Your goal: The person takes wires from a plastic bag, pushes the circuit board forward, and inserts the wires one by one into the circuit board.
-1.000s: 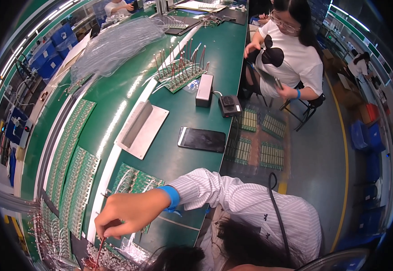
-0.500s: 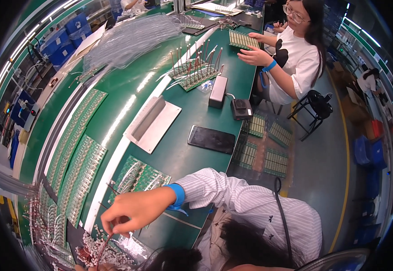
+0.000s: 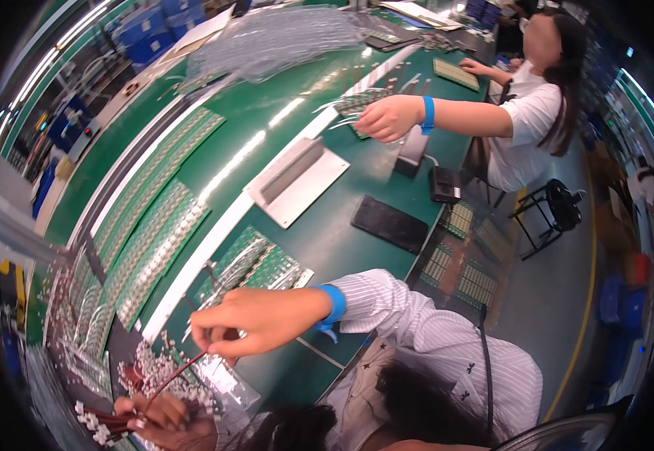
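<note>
My right hand [image 3: 263,323], with a blue wrist strap, pinches the end of a thin dark red wire [image 3: 176,376] between thumb and fingers. At the lower left my left hand [image 3: 165,422] is closed around a bundle of dark red wires [image 3: 113,421] with white connectors at their ends. The pinched wire stretches between both hands. A pile of white-tipped wires [image 3: 146,372] lies just beyond the left hand. Behind my right hand, a green circuit board [image 3: 270,267] carries white wires. A clear plastic bag [image 3: 229,383] is beneath the right hand.
Long green circuit panels [image 3: 161,252] lie at left. A metal angle bracket [image 3: 300,184], black phone [image 3: 389,223] and small black box [image 3: 445,184] sit on the green bench. A co-worker's hand [image 3: 391,118] reaches across a wired board; their other hand touches a panel [image 3: 456,74].
The view has shifted, bringing more of my left hand and the wire bundle into sight. The wire is now stretched between my hands. The co-worker has lowered the panel and reached toward the wired board.
</note>
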The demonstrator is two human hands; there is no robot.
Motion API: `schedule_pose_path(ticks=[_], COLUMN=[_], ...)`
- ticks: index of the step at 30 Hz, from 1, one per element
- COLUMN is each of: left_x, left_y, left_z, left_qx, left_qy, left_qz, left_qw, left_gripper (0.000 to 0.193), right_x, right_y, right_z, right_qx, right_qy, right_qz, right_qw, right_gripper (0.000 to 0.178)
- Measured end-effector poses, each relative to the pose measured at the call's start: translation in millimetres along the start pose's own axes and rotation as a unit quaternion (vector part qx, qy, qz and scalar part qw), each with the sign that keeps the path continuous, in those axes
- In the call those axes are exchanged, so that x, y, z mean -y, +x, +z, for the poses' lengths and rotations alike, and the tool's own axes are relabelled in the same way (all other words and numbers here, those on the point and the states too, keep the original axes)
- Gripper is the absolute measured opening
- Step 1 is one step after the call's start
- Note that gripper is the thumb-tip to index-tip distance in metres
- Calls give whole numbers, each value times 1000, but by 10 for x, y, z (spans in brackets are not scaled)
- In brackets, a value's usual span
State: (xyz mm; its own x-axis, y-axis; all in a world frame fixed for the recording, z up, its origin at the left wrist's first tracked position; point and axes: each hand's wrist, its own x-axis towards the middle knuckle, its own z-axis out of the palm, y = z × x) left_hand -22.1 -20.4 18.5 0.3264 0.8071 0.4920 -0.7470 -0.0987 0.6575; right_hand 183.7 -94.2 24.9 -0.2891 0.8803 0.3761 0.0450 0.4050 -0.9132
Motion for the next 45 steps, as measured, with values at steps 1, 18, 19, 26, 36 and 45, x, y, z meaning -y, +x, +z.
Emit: schedule_pose_path(ticks=[1, 18, 19, 26, 36, 45], left_x=[-147, 127, 126, 95, 134, 122], left_y=[-90, 115, 136, 79, 76, 107], left_z=[66, 387, 383, 376, 357, 349], left_qx=[-12, -111, -120, -39, -77, -132], left_qy=[15, 96, 91, 134, 179, 228], left_qz=[17, -56, -59, -103, -60, -11], left_qw=[1000, 987, 987, 985, 979, 965], left_gripper=[24, 21, 20, 19, 15, 8], right_x=[35, 70, 78, 30, -31, -37], right_y=[13, -57, -70, -56, -11, -13], right_z=[45, -96, -119, -194, -198, -160], right_qx=[3, -238, -259, -298, -244, -120], right_qy=[-19, 172, 182, 169, 140, -13], right_qz=[-1, 9, 2, 15, 58, 79], right_qw=[1000, 956, 948, 939, 958, 989], right_gripper=[8, 6, 6, 9, 6, 5])
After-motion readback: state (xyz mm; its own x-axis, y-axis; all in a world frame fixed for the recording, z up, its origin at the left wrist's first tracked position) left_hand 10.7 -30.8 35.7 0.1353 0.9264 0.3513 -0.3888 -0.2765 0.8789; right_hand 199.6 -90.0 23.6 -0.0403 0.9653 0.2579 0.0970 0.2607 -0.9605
